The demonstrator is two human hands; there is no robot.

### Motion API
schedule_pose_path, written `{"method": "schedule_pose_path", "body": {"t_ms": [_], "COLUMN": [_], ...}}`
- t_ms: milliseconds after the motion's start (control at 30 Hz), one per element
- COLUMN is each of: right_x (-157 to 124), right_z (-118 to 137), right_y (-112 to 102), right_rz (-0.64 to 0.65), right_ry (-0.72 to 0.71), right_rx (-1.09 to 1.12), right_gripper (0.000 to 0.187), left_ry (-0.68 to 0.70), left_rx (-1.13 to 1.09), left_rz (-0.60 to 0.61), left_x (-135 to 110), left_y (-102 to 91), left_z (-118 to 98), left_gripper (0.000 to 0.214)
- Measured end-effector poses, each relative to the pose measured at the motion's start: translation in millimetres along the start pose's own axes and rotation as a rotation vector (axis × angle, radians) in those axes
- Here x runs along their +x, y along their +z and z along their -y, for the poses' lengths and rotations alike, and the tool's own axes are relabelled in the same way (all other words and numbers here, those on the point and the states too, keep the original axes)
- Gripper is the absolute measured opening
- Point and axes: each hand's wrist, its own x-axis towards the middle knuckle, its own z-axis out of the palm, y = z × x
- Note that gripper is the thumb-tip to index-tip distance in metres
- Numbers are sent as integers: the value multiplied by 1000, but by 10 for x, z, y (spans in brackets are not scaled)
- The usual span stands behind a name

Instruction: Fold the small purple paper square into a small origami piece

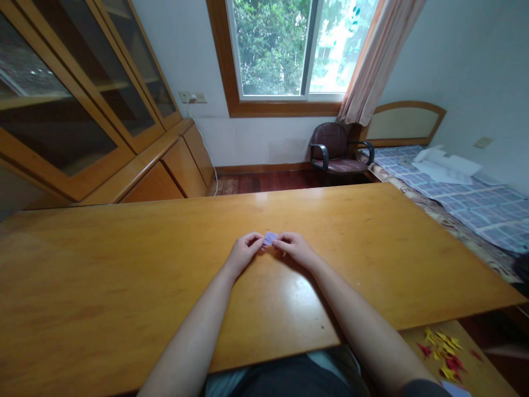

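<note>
A small pale purple piece of paper [270,238] is held just above the wooden table [124,264], near its middle. My left hand [243,252] pinches the paper's left edge with fingers curled. My right hand [294,247] pinches its right edge, fingers also closed. Both forearms reach forward from the near table edge, and the hands almost touch each other around the paper.
Several small red and yellow folded paper pieces [444,350] lie on a low surface at the lower right. A glass-door cabinet [82,110] stands left, a dark red chair [336,149] under the window, a bed [467,193] at right.
</note>
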Motion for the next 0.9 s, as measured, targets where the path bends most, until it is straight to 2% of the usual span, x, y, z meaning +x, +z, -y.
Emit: {"method": "schedule_pose_path", "body": {"t_ms": [100, 200, 333, 900], "right_x": [4, 7, 6, 16], "right_z": [-6, 2, 24, -20], "right_y": [3, 10, 18, 0], "right_rz": [1, -12, -41, -44], "right_ry": [-2, -6, -3, -13], "right_rx": [1, -1, 13, 26], "right_gripper": [35, 34, 34, 36], "left_ry": [78, 244, 366, 341], "left_rx": [49, 145, 244, 229], "left_rz": [-72, -133, -109, -38], "left_x": [-7, -25, -47, -53], "left_y": [9, 24, 38, 30], "left_z": [14, -17, -75, -71], "left_gripper": [19, 23, 24, 23]}}
